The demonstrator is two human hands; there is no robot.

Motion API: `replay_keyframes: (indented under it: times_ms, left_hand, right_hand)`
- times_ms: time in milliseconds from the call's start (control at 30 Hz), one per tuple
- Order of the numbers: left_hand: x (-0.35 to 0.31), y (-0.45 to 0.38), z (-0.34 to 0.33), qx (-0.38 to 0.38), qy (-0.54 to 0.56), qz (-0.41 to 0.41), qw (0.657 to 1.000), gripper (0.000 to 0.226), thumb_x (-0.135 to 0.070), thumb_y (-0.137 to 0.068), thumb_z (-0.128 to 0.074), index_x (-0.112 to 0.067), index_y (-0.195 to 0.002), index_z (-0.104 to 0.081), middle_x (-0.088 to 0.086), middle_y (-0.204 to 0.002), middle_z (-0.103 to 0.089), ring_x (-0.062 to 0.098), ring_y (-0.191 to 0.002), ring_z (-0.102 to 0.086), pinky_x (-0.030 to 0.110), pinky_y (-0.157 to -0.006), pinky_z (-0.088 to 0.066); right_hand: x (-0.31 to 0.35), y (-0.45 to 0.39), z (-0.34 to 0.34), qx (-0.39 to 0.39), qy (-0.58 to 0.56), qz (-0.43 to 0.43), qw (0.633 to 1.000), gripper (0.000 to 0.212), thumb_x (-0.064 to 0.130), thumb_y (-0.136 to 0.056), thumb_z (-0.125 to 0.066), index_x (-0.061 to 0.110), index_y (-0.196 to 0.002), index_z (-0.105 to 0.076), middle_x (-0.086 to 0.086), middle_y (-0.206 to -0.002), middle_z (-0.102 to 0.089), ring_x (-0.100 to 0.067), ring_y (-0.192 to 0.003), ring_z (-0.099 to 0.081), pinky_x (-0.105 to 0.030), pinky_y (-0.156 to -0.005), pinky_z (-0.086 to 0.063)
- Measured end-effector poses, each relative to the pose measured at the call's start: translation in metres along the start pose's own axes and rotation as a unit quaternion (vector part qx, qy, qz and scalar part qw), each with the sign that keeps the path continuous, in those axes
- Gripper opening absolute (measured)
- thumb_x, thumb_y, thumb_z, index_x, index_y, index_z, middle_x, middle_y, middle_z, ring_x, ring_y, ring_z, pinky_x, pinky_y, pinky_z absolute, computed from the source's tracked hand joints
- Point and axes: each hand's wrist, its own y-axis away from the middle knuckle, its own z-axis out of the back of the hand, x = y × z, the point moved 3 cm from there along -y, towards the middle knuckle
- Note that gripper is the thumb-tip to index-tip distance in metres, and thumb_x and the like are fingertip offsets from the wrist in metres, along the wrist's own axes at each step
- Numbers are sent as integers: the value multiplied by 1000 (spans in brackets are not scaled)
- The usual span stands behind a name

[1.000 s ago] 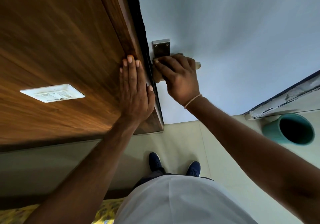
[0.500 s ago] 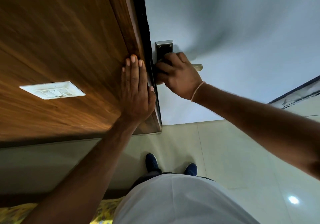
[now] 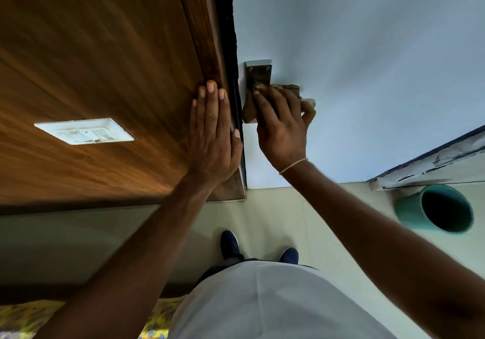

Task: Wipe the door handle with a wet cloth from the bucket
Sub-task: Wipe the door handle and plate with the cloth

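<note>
Wood-grain panelling (image 3: 91,57) fills the left of the view, carrying a white switch plate (image 3: 84,131), and meets a pale blue door (image 3: 367,76) along a dark edge; below lies a cream tiled floor (image 3: 275,215), where a teal bucket (image 3: 433,208) stands to the right, well apart from both hands. The left hand (image 3: 214,133) lies flat and fully spread against the wood beside the door edge, holding nothing. The right hand (image 3: 282,126) has its grip closed around a brown cloth (image 3: 249,110), pressing it over the door handle (image 3: 309,101). Only the lever's pale tip shows past the fingers, and the metal backplate (image 3: 258,72) rises just above the cloth.
</note>
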Motion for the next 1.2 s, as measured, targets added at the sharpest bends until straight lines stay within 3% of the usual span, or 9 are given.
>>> replay_keyframes:
  times_ms: [167,300,433,533,633,733,833,1000,1200]
  left_hand:
    - [0,0,2,-10,2,-13,1000,77,-18,-104,-54,3,-167,-16,22,-173,-17,40,-165,-19,55,-135,-22]
    - [1,0,5,-18,3,-21,1000,75,-22,-105,-47,1,-168,-15,20,-173,-16,35,-167,-15,53,-135,-23]
    - [1,0,3,-11,9,-22,1000,74,-23,-106,-45,1,-168,-13,19,-173,-15,41,-164,-20,53,-136,-21]
    - [0,0,3,-17,9,-14,1000,75,-21,-105,-48,1,-168,-14,20,-174,-15,33,-168,-11,53,-136,-20]
    - [0,0,5,-21,4,-12,1000,81,-15,-101,-58,2,-167,-15,21,-173,-15,30,-167,-7,53,-136,-21]
    - [0,0,5,-12,5,-13,1000,83,-15,-100,-60,2,-167,-14,21,-174,-14,30,-167,-7,54,-136,-21]
    - [-1,0,6,-7,6,-12,1000,83,-17,-102,-58,1,-168,-11,19,-174,-12,29,-167,-4,53,-136,-19]
    - [-3,0,5,-5,7,-4,1000,82,-18,-102,-56,0,-168,-10,19,-174,-11,28,-168,0,52,-137,-16]
    - [-4,1,2,-4,6,10,1000,81,-18,-101,-58,4,-168,-17,25,-174,-19,30,-167,-4,55,-136,-19]
  right_hand:
    - [-2,-20,-5,1,22,179,984,29,12,-104,-53,21,-114,-79,-4,-130,-74,-38,-123,-67,-50,-99,-43]
    - [3,-29,-16,34,91,339,936,20,9,-101,-62,17,-98,-80,-4,-106,-75,-41,-122,-68,-50,-106,-46]
    - [-3,-34,-15,44,112,413,903,19,6,-98,-65,19,-96,-79,-1,-102,-72,-38,-122,-67,-48,-108,-49]
    - [-14,-34,-8,21,76,377,923,19,11,-105,-63,24,-105,-77,1,-119,-75,-38,-119,-69,-48,-101,-46]
    - [-19,-29,-2,10,45,299,953,34,12,-108,-46,26,-120,-75,-2,-133,-73,-37,-117,-70,-48,-95,-47]
    - [-28,-22,-1,29,63,238,969,42,12,-101,-54,27,-138,-68,-9,-137,-70,-37,-116,-68,-49,-95,-48]
    - [-49,-21,6,69,54,212,973,43,23,-102,-59,23,-144,-64,-11,-137,-68,-37,-116,-67,-48,-96,-44]
    - [-76,-29,21,122,8,160,979,37,34,-102,-59,20,-135,-67,-3,-130,-71,-33,-111,-65,-45,-96,-40]
    - [-42,-43,5,168,-6,138,976,28,33,-95,-62,14,-115,-68,-5,-109,-72,-34,-95,-66,-42,-88,-40]
